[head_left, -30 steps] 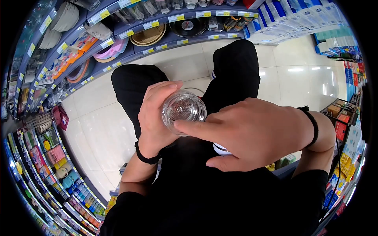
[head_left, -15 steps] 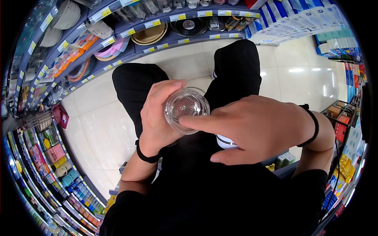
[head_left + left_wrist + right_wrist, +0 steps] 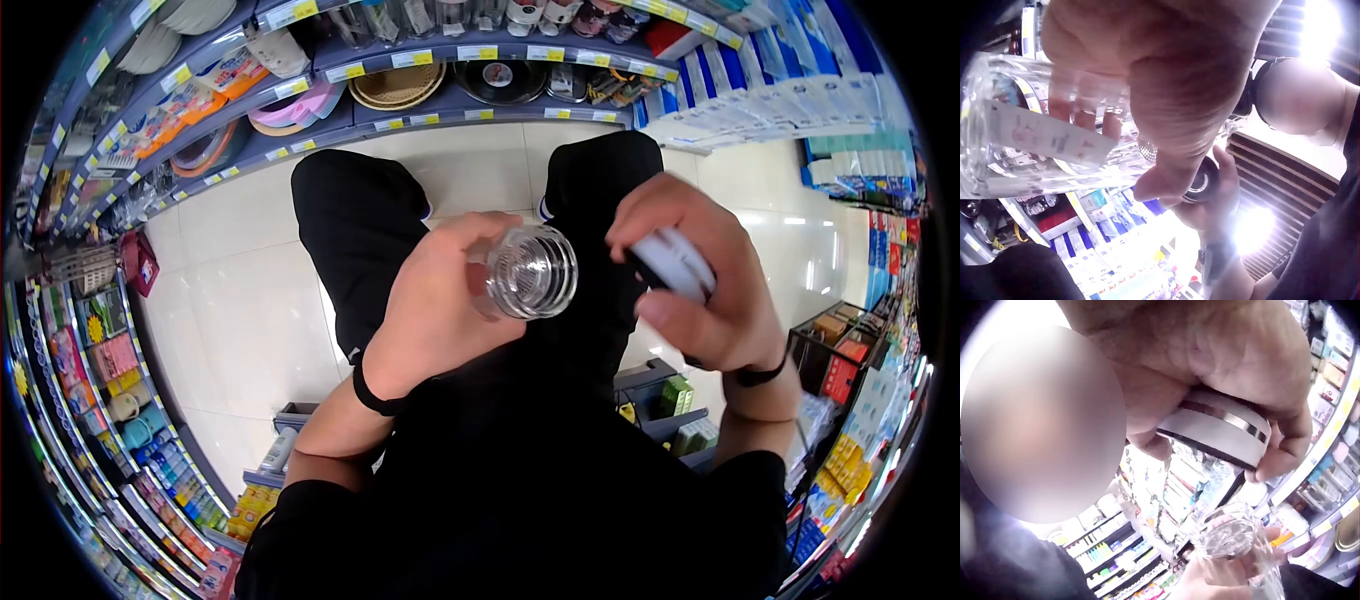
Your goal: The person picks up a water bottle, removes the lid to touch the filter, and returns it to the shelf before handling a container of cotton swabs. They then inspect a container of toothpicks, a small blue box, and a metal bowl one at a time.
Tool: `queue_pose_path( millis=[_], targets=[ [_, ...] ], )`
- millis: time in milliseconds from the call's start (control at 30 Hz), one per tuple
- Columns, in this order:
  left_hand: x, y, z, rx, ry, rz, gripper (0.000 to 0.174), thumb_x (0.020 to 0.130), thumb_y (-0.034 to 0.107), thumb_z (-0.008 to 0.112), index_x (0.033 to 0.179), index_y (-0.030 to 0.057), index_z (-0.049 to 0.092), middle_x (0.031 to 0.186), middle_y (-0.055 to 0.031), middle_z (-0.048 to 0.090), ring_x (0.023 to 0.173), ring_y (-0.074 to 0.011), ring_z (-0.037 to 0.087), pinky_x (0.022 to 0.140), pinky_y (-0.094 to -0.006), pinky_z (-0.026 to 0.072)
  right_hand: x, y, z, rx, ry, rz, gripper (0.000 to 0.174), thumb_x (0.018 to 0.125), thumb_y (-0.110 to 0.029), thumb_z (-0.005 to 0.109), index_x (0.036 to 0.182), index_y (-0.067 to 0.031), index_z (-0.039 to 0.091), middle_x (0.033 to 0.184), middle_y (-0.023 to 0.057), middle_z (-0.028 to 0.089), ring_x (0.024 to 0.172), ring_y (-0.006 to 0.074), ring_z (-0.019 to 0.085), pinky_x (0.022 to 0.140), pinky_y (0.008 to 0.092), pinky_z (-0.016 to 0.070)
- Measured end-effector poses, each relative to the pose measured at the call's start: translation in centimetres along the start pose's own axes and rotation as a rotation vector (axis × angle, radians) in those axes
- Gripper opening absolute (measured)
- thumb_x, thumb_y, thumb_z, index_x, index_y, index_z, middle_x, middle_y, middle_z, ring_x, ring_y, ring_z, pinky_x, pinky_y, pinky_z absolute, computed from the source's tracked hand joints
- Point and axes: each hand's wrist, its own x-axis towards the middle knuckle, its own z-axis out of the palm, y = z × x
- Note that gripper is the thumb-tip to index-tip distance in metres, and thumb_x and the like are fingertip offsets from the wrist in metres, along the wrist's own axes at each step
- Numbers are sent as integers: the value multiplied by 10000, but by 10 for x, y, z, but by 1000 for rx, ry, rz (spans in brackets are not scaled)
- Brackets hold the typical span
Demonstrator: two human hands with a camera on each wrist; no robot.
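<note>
My left hand (image 3: pixel 425 300) grips a clear bottle (image 3: pixel 545 272) round its side, over my lap. Its open mouth leans toward the right, and a paper label (image 3: pixel 1047 136) shows through the wall in the left wrist view. A perforated metal strainer (image 3: pixel 1147 150) sits near the mouth, partly hidden by the thumb. To the right and apart from the bottle, my right hand (image 3: pixel 735 300) holds a round white lid (image 3: pixel 675 264) between thumb and fingers. In the right wrist view the lid has a silver band and a dark lower edge.
Ahead of my knees, store shelves (image 3: pixel 480 115) hold glassware, baskets and trays. Blue-and-white packs (image 3: pixel 780 95) stand at the far right. More stocked shelves (image 3: pixel 150 430) line the left, and small boxes (image 3: pixel 678 396) sit in a rack behind my right side.
My right hand has drawn its forefinger from the bottle's mouth, moved right and turned, bringing the lid into fuller view. The bottle has shifted right and tipped that way in my left hand.
</note>
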Motion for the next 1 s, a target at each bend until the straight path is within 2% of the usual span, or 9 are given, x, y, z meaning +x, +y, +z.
queue_pose_path(
  millis=[67, 167, 367, 433, 500, 733, 867, 933, 1000],
  targets=[
    [1, 5, 2, 54, 3, -14, 867, 665, -21, 917, 1400, 61, 463, 1367, -157, 698, 1152, -289, 745, 974, -369, 619, -4, 26, 16, 50, 209, -74, 447, 831, -102, 785, 1238, -14, 622, 1193, 157, 600, 1007, 280, 615, 889, 359, 493],
    [5, 9, 7, 152, 7, 79, 762, 668, 65, 902, 1383, 50, 635, 1307, -167, 711, 1053, -318, 765, 817, -372, 671, -8, 47, 41, -151, 284, -183, 467, 850, -115, 785, 1266, -9, 602, 1239, 197, 604, 1061, 305, 639, 941, 374, 512],
    [6, 13, 8, 144, -41, 84, 752, 673, 68, 894, 1384, 47, 649, 1221, -145, 736, 930, -287, 771, 784, -355, 663, -5, 46, 61, -372, 257, -296, 564, 793, -147, 929, 1261, -23, 641, 1243, 177, 642, 1052, 341, 660, 902, 413, 563],
    [6, 13, 9, 157, -48, 109, 747, 668, 72, 891, 1376, 45, 655, 1193, -143, 741, 921, -286, 768, 774, -353, 659, -4, 48, 62, -405, 250, -320, 552, 778, -144, 933, 1241, -24, 658, 1234, 165, 649, 1047, 342, 659, 886, 412, 567],
    [5, 15, 8, 115, -96, 69, 737, 672, 90, 840, 1382, 60, 647, 1216, -132, 751, 993, -361, 751, 828, -431, 624, -3, 51, 65, -434, 254, -379, 507, 739, -138, 932, 1175, -30, 697, 1214, 139, 665, 1015, 343, 654, 848, 417, 568],
    [4, 13, 0, -3, -181, 98, 755, 677, 132, 866, 1389, 26, 638, 1120, -130, 769, 939, -360, 762, 833, -420, 625, -8, 47, 73, -417, 174, -445, 454, 723, -115, 891, 1118, -23, 687, 1213, 157, 679, 961, 361, 662, 808, 422, 573],
    [3, 6, -10, -238, -429, -35, 809, 660, 208, 932, 1402, 51, 650, 1102, -137, 769, 947, -351, 769, 820, -375, 614, -11, 44, 82, -473, 162, -673, 356, 710, -146, 850, 999, -26, 681, 1136, 163, 678, 963, 345, 678, 697, 412, 563],
    [5, 2, -12, -421, -579, 9, 755, 632, 197, 952, 1324, 65, 680, 1065, -129, 777, 944, -337, 774, 807, -359, 602, -10, 37, 82, -487, 160, -718, 259, 727, -154, 821, 922, -59, 679, 1082, 113, 664, 979, 324, 675, 686, 404, 573],
    [1, -1, -7, -519, -638, -32, 663, 622, 190, 965, 1212, 58, 693, 998, -109, 774, 908, -314, 771, 797, -349, 591, -10, 32, 82, -472, 67, -896, 173, 759, -126, 791, 882, -90, 675, 1041, 67, 649, 962, 304, 658, 713, 399, 589]
  ],
)
